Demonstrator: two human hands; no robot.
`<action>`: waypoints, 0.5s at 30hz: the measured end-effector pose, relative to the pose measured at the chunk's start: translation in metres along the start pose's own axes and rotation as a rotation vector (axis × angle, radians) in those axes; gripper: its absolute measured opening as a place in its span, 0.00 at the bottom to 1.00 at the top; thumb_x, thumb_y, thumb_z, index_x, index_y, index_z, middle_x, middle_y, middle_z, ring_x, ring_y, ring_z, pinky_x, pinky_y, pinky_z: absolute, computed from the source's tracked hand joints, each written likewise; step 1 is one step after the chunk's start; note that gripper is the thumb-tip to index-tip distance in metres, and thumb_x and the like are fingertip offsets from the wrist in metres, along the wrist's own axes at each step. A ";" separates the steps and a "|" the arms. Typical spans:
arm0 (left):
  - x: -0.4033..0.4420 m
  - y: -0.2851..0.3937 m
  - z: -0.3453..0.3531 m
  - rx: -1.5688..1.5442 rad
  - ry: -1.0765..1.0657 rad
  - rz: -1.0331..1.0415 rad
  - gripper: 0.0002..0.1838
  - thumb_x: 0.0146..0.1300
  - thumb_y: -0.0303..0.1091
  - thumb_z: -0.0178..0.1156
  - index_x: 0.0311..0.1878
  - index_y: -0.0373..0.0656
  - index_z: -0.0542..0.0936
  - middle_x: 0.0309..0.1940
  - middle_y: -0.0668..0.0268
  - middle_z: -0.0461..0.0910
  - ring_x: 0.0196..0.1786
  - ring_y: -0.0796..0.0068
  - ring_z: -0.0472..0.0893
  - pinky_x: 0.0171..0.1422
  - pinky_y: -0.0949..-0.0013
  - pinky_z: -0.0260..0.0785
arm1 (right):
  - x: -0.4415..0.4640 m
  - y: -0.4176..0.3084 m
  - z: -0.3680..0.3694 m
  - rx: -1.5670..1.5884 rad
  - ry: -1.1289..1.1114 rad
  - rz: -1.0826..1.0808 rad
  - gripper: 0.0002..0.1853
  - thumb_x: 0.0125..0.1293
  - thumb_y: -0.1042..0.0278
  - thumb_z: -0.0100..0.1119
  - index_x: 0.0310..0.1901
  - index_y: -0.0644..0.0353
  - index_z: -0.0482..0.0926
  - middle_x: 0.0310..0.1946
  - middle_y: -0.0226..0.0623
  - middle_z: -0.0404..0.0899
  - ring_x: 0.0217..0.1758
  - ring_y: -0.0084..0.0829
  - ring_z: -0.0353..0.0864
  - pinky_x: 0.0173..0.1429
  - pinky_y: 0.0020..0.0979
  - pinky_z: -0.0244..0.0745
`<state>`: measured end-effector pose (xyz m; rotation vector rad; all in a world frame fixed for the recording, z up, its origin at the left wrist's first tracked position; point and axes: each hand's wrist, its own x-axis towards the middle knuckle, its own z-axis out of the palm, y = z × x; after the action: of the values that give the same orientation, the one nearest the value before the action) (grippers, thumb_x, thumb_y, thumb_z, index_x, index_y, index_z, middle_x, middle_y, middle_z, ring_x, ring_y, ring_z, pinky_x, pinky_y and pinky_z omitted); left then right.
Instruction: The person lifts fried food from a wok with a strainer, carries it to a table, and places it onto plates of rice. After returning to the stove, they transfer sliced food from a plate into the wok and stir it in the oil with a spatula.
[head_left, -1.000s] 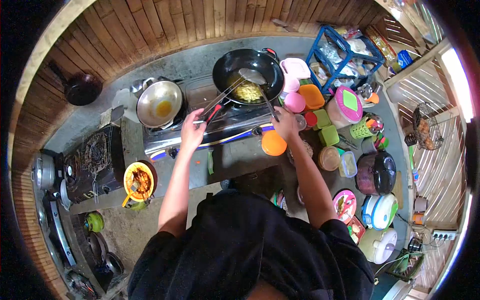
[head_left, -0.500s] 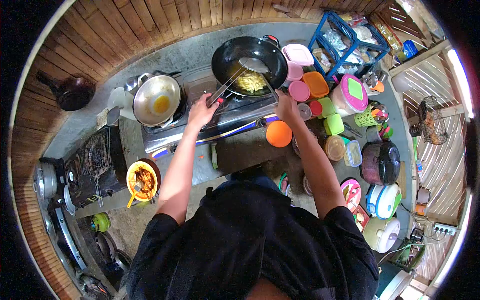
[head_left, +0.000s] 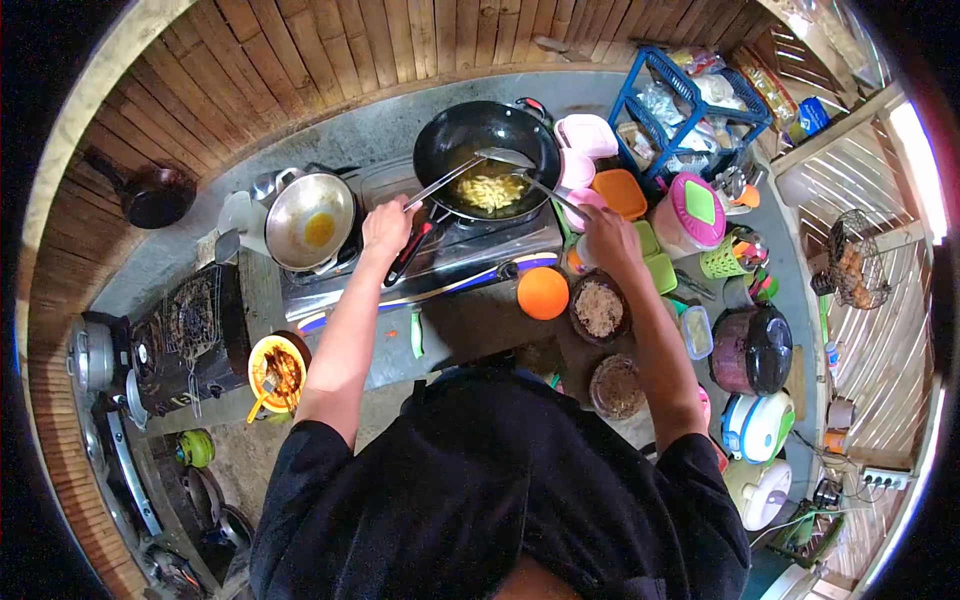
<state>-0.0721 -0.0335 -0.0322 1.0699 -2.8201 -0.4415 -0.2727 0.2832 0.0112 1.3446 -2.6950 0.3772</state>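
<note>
My left hand [head_left: 387, 230] is closed on the handle of a wire strainer [head_left: 506, 157], whose round head hangs over the black wok [head_left: 435, 150]. My right hand [head_left: 610, 236] grips the handle of a metal spatula [head_left: 548, 188] that reaches into the wok from the right. Pale yellow pieces [head_left: 489, 192] lie in oil at the wok's near side. The wok stands on the right burner of the stove [head_left: 450, 268]. A red and black handle [head_left: 408, 255] lies just right of my left hand.
A silver pan [head_left: 295, 215] with yellow liquid sits on the left burner. Further left are an orange bowl [head_left: 268, 352] of dark red food and a grill [head_left: 195, 330]. Lidded containers [head_left: 620, 194], a blue rack [head_left: 625, 100] and an orange lid [head_left: 543, 293] stand right.
My right hand has moved right and slightly nearer with the spatula, drawing it out towards the wok's right side. My left hand has shifted a little left, and the strainer is tilted flatter.
</note>
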 end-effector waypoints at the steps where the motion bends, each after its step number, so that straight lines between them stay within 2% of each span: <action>1: 0.001 -0.001 0.001 0.000 0.000 -0.006 0.22 0.67 0.56 0.51 0.43 0.46 0.79 0.35 0.50 0.83 0.43 0.47 0.82 0.47 0.49 0.73 | -0.003 -0.003 -0.014 0.006 -0.024 0.038 0.15 0.63 0.70 0.48 0.51 0.56 0.77 0.34 0.51 0.80 0.37 0.52 0.82 0.40 0.50 0.77; 6: 0.001 -0.012 0.007 -0.070 0.089 -0.008 0.22 0.68 0.56 0.49 0.41 0.48 0.82 0.35 0.51 0.83 0.43 0.48 0.82 0.48 0.48 0.73 | -0.015 -0.007 -0.048 0.097 -0.015 -0.030 0.13 0.64 0.68 0.46 0.45 0.55 0.81 0.32 0.51 0.81 0.36 0.50 0.82 0.40 0.50 0.77; 8: 0.000 -0.015 0.006 -0.084 0.064 -0.057 0.22 0.68 0.55 0.48 0.40 0.47 0.82 0.34 0.52 0.83 0.43 0.48 0.82 0.47 0.49 0.73 | -0.013 -0.008 -0.045 0.093 -0.241 0.075 0.15 0.66 0.67 0.49 0.50 0.52 0.81 0.38 0.51 0.81 0.43 0.52 0.80 0.46 0.48 0.74; 10: -0.012 -0.013 0.002 -0.097 0.025 -0.110 0.22 0.68 0.55 0.48 0.38 0.47 0.83 0.34 0.52 0.83 0.42 0.48 0.82 0.47 0.49 0.73 | -0.010 0.008 -0.012 0.127 -0.209 0.022 0.15 0.65 0.67 0.50 0.51 0.52 0.80 0.39 0.53 0.81 0.43 0.53 0.80 0.46 0.48 0.75; 12: -0.021 -0.007 -0.005 -0.252 0.005 -0.178 0.23 0.68 0.56 0.48 0.36 0.47 0.83 0.33 0.52 0.83 0.41 0.49 0.82 0.45 0.50 0.72 | 0.002 0.014 0.006 0.185 -0.212 0.070 0.16 0.64 0.67 0.50 0.53 0.52 0.80 0.39 0.55 0.80 0.43 0.54 0.80 0.46 0.49 0.74; 15: -0.029 -0.010 0.009 -0.263 0.159 -0.136 0.21 0.69 0.54 0.49 0.37 0.48 0.83 0.31 0.51 0.82 0.40 0.48 0.81 0.43 0.50 0.71 | 0.013 0.025 0.018 0.213 -0.125 0.038 0.17 0.64 0.68 0.51 0.53 0.56 0.79 0.39 0.57 0.80 0.43 0.55 0.80 0.47 0.49 0.74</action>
<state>-0.0459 -0.0189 -0.0429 1.1842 -2.4773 -0.6842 -0.3005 0.2828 -0.0080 1.4156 -2.8539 0.6195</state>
